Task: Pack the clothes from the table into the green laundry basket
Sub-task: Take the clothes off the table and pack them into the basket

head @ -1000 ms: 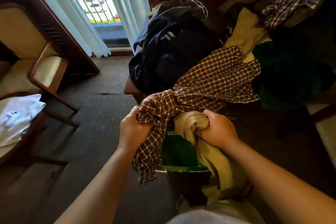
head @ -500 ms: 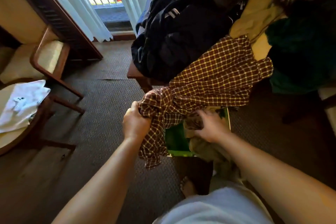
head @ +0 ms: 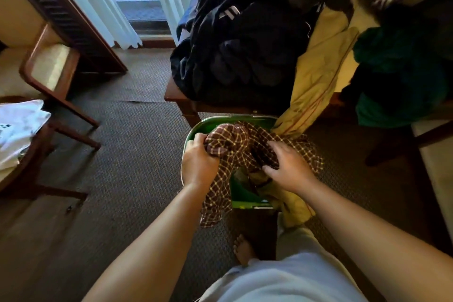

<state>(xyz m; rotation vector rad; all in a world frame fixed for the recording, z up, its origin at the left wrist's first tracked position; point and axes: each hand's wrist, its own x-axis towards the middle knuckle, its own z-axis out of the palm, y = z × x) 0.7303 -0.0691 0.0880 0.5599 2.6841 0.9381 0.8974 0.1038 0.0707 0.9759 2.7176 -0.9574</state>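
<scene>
The green laundry basket [head: 241,197] stands on the carpet at the table's near edge. A brown checked shirt [head: 235,141] lies bunched inside it, one end hanging over the near rim. My left hand [head: 199,160] grips the shirt at the basket's left rim. My right hand [head: 286,169] presses down on the shirt, fingers curled into the cloth, with a tan garment [head: 294,206] under it. On the table [head: 175,94] lie a dark navy pile [head: 240,49], a yellow garment [head: 321,73] drooping to the basket, and a teal garment [head: 397,73].
A wooden armchair [head: 49,73] stands at the left near the curtained window. A low table with white cloth [head: 17,127] is at the far left. My bare foot [head: 242,249] is just behind the basket. Carpet lies between the chair and the basket.
The checked shirt came off the table and down into the basket with both hands. My right hand moved from the tan garment onto the shirt. The view tilted downward.
</scene>
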